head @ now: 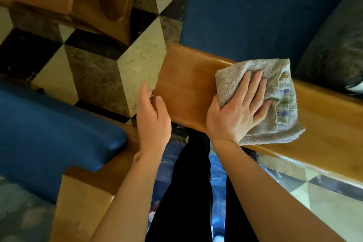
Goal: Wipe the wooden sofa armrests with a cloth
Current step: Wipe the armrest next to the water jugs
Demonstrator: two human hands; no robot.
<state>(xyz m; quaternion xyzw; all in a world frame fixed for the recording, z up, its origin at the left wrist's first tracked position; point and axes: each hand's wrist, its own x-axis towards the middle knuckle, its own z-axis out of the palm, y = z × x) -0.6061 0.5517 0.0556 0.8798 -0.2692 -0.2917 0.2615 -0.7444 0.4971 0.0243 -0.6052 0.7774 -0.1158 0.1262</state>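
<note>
Armrest [324, 133] bare rightward (cushion [334, 49] borders far edge).

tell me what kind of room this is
Probably a living room or lounge in a home. A wooden sofa armrest is being wiped with a cloth, blue upholstered seating stands beside it, and the floor is patterned marble tile.

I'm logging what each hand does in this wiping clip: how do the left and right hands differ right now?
The right hand presses flat, fingers spread, on the grey cloth atop the wooden armrest; the left hand holds no cloth. The left hand sits at the armrest's end, fingers loosely bent at its edge; the right sits further along its top. Both are bare and palm-down.
</note>
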